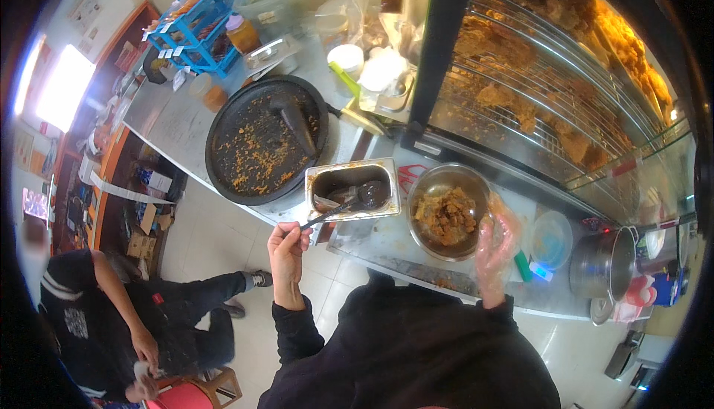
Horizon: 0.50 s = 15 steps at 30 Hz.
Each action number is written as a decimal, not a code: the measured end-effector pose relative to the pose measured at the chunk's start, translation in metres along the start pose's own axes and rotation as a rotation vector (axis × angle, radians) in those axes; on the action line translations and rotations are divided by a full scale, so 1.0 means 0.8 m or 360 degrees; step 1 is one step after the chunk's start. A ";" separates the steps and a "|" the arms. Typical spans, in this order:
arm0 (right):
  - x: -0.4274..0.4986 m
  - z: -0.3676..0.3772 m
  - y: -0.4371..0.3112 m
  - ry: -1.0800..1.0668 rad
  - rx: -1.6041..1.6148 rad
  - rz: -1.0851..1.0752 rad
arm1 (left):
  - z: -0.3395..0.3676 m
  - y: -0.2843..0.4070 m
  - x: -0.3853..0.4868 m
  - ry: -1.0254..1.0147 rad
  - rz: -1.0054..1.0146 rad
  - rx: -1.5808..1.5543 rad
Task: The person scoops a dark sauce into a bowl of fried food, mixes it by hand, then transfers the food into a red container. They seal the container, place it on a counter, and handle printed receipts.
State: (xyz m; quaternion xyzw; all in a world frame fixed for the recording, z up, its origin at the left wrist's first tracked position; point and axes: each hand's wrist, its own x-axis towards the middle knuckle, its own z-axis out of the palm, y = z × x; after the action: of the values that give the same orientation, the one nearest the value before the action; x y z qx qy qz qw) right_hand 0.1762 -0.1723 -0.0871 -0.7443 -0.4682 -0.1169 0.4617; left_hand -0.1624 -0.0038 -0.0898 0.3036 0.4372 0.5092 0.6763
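My left hand (pixel 288 254) grips the thin handle of a black ladle (pixel 329 211). The ladle's dark, wet-looking bowl sits inside a rectangular steel container (pixel 395 188) with sauce smears along its rim; what lies deeper in it is partly hidden. On my right hand (pixel 496 241) is a clear plastic glove. Its fingers hold the right side of a round steel mixing bowl (pixel 415 230). Chopped, brown, fried-looking food pieces (pixel 446 216) lie in that bowl.
Left of the container, a wide black stone mortar (pixel 223 183) holds crumbs and a pestle (pixel 295 127). A glass warming cabinet (pixel 424 144) with fried food stands behind the bowl. A steel pot (pixel 597 267) and plastic lid (pixel 552 239) are at right. A person (pixel 117 320) sits at lower left.
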 end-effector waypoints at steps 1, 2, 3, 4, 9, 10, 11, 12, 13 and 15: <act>-0.001 0.000 0.001 -0.0001 0.0016 0.0040 | 0.008 0.002 0.000 -0.0068 0.0007 -0.0009; -0.002 -0.002 0.003 0.0032 0.0051 0.0028 | 0.018 0.004 -0.001 -0.0098 -0.0007 -0.0011; -0.003 -0.003 0.005 0.0014 -0.0008 0.0056 | 0.029 0.004 -0.001 -0.0111 -0.0027 -0.0011; -0.004 -0.005 0.007 0.0029 -0.0047 0.0031 | 0.041 0.003 -0.004 -0.0217 0.0018 0.0088; -0.009 -0.016 0.019 0.0034 -0.0072 0.0111 | 0.107 -0.032 -0.035 -0.0708 0.0364 0.0871; -0.011 -0.017 0.020 0.0027 -0.0125 0.0083 | 0.120 -0.043 -0.039 -0.0906 0.0680 0.1171; -0.011 -0.019 0.020 0.0026 -0.0161 0.0076 | 0.132 -0.053 -0.040 -0.1101 0.1007 0.1426; -0.012 -0.020 0.021 0.0063 -0.0170 0.0032 | 0.139 -0.057 -0.040 -0.1290 0.1350 0.1663; -0.012 -0.021 0.021 0.0044 -0.0127 0.0090 | 0.142 -0.058 -0.041 -0.1385 0.1460 0.1821; -0.011 -0.022 0.021 0.0095 0.0030 0.0116 | 0.148 -0.056 -0.043 -0.1566 0.1720 0.2090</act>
State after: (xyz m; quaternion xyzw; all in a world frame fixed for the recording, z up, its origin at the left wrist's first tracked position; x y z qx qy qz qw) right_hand 0.1894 -0.1938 -0.0923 -0.7526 -0.4279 -0.1177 0.4864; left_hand -0.0405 -0.0459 -0.0671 0.9566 0.1052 0.2225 0.1557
